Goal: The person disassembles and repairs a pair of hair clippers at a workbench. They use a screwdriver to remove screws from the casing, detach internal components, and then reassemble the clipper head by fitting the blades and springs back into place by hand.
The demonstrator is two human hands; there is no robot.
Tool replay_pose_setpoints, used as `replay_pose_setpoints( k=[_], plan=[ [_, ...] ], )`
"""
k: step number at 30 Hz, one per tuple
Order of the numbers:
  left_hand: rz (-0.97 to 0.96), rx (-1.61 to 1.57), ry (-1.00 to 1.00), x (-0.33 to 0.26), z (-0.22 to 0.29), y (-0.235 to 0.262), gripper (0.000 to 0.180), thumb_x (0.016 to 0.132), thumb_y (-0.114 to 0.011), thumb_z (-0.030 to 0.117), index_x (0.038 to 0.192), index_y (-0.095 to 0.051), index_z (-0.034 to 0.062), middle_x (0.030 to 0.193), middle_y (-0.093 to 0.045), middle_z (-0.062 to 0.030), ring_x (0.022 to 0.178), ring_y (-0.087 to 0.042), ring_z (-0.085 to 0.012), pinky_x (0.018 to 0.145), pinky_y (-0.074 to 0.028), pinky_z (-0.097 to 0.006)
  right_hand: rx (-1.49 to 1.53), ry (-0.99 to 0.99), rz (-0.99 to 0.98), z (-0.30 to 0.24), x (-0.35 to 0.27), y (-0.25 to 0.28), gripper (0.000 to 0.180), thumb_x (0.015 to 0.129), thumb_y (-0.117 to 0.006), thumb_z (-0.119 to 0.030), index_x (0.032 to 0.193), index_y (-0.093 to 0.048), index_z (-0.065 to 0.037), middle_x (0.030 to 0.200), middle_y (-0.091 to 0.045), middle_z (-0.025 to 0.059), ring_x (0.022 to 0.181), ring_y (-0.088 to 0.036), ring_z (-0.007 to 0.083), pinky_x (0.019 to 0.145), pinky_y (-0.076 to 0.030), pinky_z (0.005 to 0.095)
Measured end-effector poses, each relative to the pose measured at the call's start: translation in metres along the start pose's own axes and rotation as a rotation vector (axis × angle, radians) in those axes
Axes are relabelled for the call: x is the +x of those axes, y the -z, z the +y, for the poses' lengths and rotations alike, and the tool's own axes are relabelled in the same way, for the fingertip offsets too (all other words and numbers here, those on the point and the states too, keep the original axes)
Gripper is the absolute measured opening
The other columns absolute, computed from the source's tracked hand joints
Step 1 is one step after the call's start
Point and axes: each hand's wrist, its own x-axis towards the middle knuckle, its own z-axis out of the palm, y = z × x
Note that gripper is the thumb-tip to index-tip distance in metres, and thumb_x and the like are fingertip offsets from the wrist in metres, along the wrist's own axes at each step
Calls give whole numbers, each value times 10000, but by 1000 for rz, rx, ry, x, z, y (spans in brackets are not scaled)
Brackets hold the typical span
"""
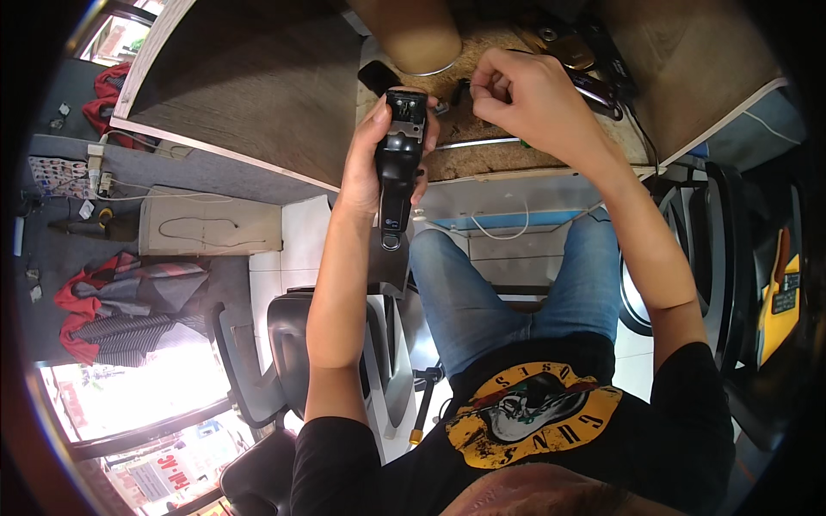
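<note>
My left hand is wrapped around a black hair clipper, held upright with its head end pointing away from me. No blade shows on that end; a bare metal bracket and small fittings are exposed there. A hanging loop sticks out of its lower end. To the right, my right hand hovers over the worktop with thumb and fingers pinched together. Whatever sits between those fingertips is too small to make out. A small dark piece lies just left of them. Beyond the clipper is a flat black object.
On the brown worktop stands a tan cylinder. A gold-and-black device and a dark glossy tool lie at the back right. Wooden panels rise at both sides. An office chair is at my left.
</note>
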Motion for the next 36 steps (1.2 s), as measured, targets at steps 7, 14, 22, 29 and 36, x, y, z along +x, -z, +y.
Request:
replay_pose_setpoints(
  k=[7, 14, 22, 29, 36],
  plan=[
    [45, -135, 43, 4, -2, -1, 641, 1116, -440, 615, 1357, -587, 40, 940, -612, -91, 596, -570, -125, 376, -518, -280, 177, 49, 144, -7, -13, -17, 164, 853, -757, -31, 931, -617, 2, 798, -688, 122, 722, -723, 265, 676, -571, 387],
    [154, 6, 97, 2, 1, -9, 548, 1083, -503, 575, 1325, -596, 92, 938, -619, -105, 613, -600, -153, 378, -518, -296, 256, 235, 116, -13, -20, -25, 177, 878, -716, 17, 1043, -662, -21, 876, -684, 109, 763, -694, 281, 691, -559, 410],
    [165, 221, 20, 2, -5, -9, 569, 1113, -474, 614, 1406, -546, 132, 995, -661, -107, 599, -640, -173, 390, -556, -311, 158, 332, 94, -12, -19, -27, 273, 894, -710, 23, 1165, -732, 2, 952, -701, 109, 826, -709, 278, 726, -571, 404],
    [42, 188, -121, 1, -5, -5, 592, 1094, -619, 403, 1564, -301, 233, 1142, -633, -118, 831, -694, -189, 445, -600, -308, 192, 296, 127, -13, -18, -27, 219, 905, -706, 1, 1122, -724, 21, 958, -709, 126, 823, -712, 295, 728, -573, 414],
    [154, 394, -257, 4, -8, -20, 615, 1025, -720, 78, 1492, -336, 196, 1167, -600, -119, 850, -692, -163, 509, -636, -306, 187, 240, 98, -11, -19, -26, 218, 926, -719, -33, 1140, -721, 7, 973, -718, 147, 818, -722, 313, 723, -572, 423]
  ],
)
